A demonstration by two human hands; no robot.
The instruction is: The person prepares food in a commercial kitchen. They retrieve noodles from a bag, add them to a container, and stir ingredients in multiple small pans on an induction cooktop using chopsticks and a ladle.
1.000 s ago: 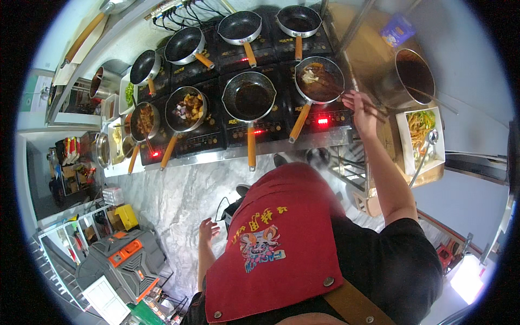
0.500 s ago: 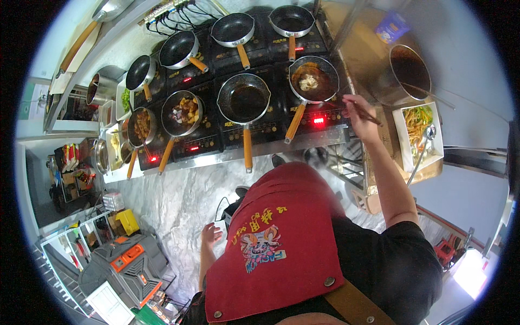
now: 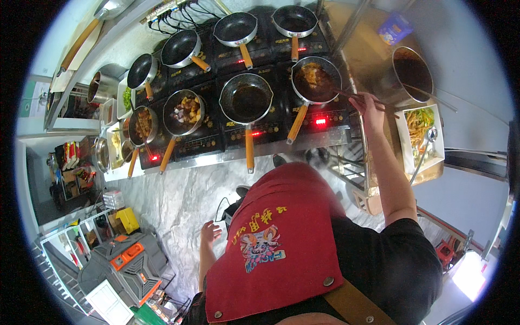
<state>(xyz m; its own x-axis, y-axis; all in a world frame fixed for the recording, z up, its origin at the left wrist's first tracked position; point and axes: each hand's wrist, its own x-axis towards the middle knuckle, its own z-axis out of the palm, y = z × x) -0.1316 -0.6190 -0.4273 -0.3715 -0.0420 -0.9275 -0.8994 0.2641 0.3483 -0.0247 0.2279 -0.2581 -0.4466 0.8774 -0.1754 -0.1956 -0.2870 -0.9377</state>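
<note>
My right hand [image 3: 371, 110] is closed around long dark chopsticks [image 3: 346, 95]. Their tips reach over the right front frying pan [image 3: 339, 89], where a clump of food [image 3: 313, 73] sits in brown sauce. That pan's wooden handle [image 3: 297, 124] points toward me, untouched. Low beside my red apron [image 3: 276, 216], my left hand [image 3: 210, 233] hangs with its fingers apart, holding nothing. Left of the sauced pan, a front pan [image 3: 246, 103] holds a thin dark liquid. Farther left, one pan has browned chunks [image 3: 187, 111] and another smaller pan has brown food [image 3: 142, 125].
Several black pans, including one at the back [image 3: 235, 27], stand on induction cookers with lit red displays. On the right are a tall metal pot [image 3: 428, 89] with dark contents and a white tray [image 3: 403, 135] of shredded vegetables with a ladle. A grey toolbox [image 3: 116, 265] sits lower left.
My right hand has moved up and slightly right, bringing the chopstick tips to the sauced pan's rim. The pale clump in it now looks browner and more spread out. My left hand stays low.
</note>
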